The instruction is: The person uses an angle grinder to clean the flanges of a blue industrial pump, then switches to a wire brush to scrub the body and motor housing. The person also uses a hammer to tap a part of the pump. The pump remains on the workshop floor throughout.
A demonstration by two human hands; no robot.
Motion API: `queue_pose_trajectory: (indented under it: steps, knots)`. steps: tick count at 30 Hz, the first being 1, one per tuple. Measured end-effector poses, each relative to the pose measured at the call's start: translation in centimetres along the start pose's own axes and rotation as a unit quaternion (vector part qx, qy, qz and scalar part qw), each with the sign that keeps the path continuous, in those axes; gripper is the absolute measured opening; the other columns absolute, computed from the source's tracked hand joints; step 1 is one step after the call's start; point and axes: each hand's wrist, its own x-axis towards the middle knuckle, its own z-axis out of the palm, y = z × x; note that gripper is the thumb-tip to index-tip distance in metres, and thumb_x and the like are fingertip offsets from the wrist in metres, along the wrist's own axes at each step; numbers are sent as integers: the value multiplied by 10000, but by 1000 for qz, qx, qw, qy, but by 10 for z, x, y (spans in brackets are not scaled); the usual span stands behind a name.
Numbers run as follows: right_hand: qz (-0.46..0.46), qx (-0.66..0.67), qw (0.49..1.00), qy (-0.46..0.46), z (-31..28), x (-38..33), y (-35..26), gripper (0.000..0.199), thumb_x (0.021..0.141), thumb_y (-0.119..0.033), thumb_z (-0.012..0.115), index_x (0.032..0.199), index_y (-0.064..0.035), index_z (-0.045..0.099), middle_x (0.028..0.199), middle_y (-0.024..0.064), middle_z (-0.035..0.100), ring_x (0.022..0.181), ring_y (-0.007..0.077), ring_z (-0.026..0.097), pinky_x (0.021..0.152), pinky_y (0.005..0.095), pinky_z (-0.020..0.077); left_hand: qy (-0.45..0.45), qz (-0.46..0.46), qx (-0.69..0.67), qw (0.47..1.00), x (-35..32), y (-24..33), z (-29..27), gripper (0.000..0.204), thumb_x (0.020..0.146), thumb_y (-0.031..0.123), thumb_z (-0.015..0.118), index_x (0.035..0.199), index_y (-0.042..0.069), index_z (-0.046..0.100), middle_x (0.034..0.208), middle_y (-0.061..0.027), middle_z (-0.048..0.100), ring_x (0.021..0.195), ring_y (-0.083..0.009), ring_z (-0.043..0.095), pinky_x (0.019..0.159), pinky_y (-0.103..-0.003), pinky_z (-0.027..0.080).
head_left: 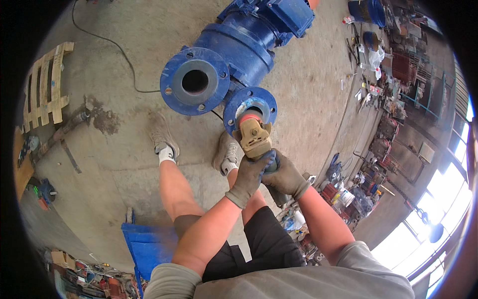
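- Grey short-sleeved shirt [298, 279] lies closest to the lens along the lower edge, its hem and most of its body cut off.
- Left hand [249, 179], in a grey-brown work glove with dark blue fingers, is wrapped round the body of a power tool with a tan, dirt-coated metal head [256, 140].
- Right hand [288, 174], in a matching glove, closes on the same tool from the other side (between them the gloves cover most of the housing, and only a dark end shows below).
- That tool's head lies over the lower rim of a smaller round blue metal flange [266, 102], with a reddish disc edge [250, 117] at the opening; whether the disc touches metal cannot be told.
- Just left of it stands a larger blue flange with a grey face and a dark central hole [194, 81], the inside too dark to read.
- Both belong to a bulky blue pump-like machine [239, 47], its far end cut off by the upper edge.
- Thin dark cable [130, 65] runs over the concrete floor [124, 149] and disappears behind the larger flange.
- Blue panel [147, 246] at lower left is partly covered by the left arm.
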Motion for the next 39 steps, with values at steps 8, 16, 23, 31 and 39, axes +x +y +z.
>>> queue_pose_trajectory:
  steps: [8,16,23,31,39]
  knots:
    - [6,-18,1000,25,5,6,-8,747,739,-281,875,1343,22,556,1160,190,719,1063,277,699,951,411,552,-20,8,11,1000,2,21,1,510,924,282,816,1325,27,629,1204,-33,679,1084,-129,647,968,-306,523]
    - [-3,36,999,13,6,5,-12,701,751,-249,858,1331,19,569,1167,184,721,1053,261,700,944,407,557,-17,-11,16,1000,2,25,3,526,911,286,826,1322,28,624,1218,-39,668,1093,-132,642,974,-313,519]
    - [10,5,1000,17,7,0,-16,706,751,-237,855,1345,14,567,1180,176,715,1062,247,694,959,397,552,0,-7,44,999,0,26,4,485,929,327,818,1273,19,671,1154,-38,701,1020,-123,664,911,-293,543]
    - [10,61,998,16,10,3,-12,696,762,-230,853,1349,12,568,1208,172,706,1092,244,684,974,395,546,-16,18,36,999,-1,32,8,473,943,327,801,1278,20,670,1149,-41,708,1023,-130,667,908,-293,543]
    - [15,57,998,14,10,4,-18,712,772,-237,855,1368,10,555,1221,157,706,1074,237,689,958,382,558,-16,13,88,996,3,38,7,479,951,337,792,1288,23,659,1133,-37,708,1007,-124,669,892,-283,545]
